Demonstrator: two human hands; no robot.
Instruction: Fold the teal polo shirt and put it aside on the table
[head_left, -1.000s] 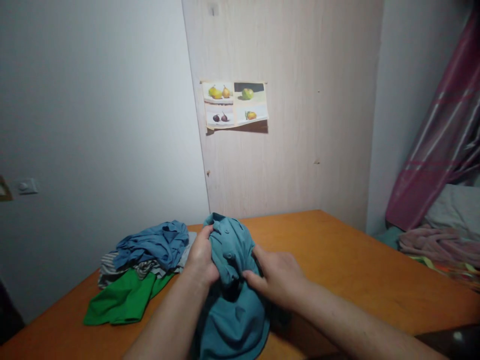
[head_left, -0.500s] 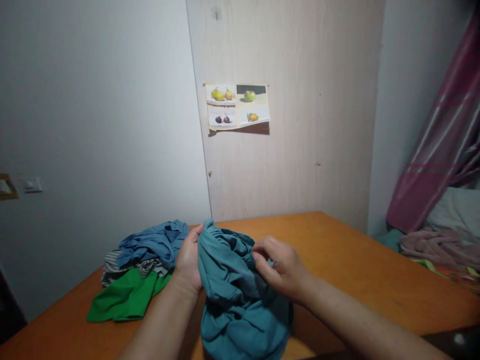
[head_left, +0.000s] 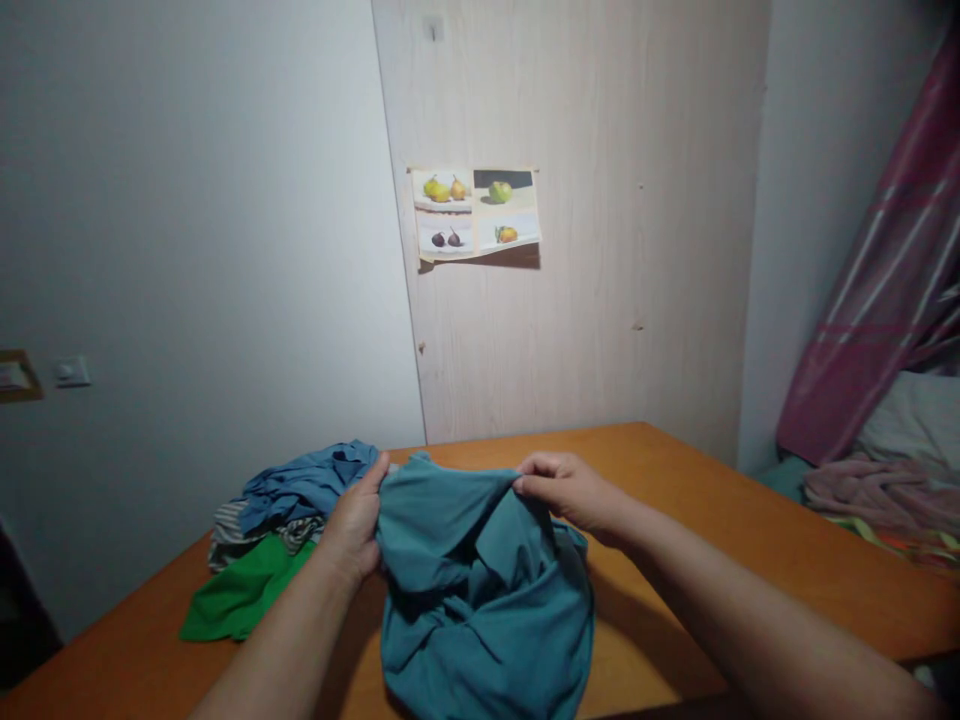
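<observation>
A teal shirt [head_left: 472, 580] hangs stretched between both my hands above the orange wooden table [head_left: 735, 540]. My left hand [head_left: 356, 520] grips its upper left edge with closed fingers. My right hand [head_left: 566, 490] pinches the upper right edge. The lower part of the shirt lies bunched on the table near its front edge.
A pile of clothes lies to the left: a blue garment [head_left: 304, 485], a striped one [head_left: 244, 525] and a green one [head_left: 240, 595]. A fruit picture [head_left: 474, 213] hangs on the wood panel behind. Bedding and a plaid cloth [head_left: 877, 300] fill the right side.
The bunched teal shirt has been pulled open: my hands moved apart and up, each now holding a top edge, and the fabric spreads between them.
</observation>
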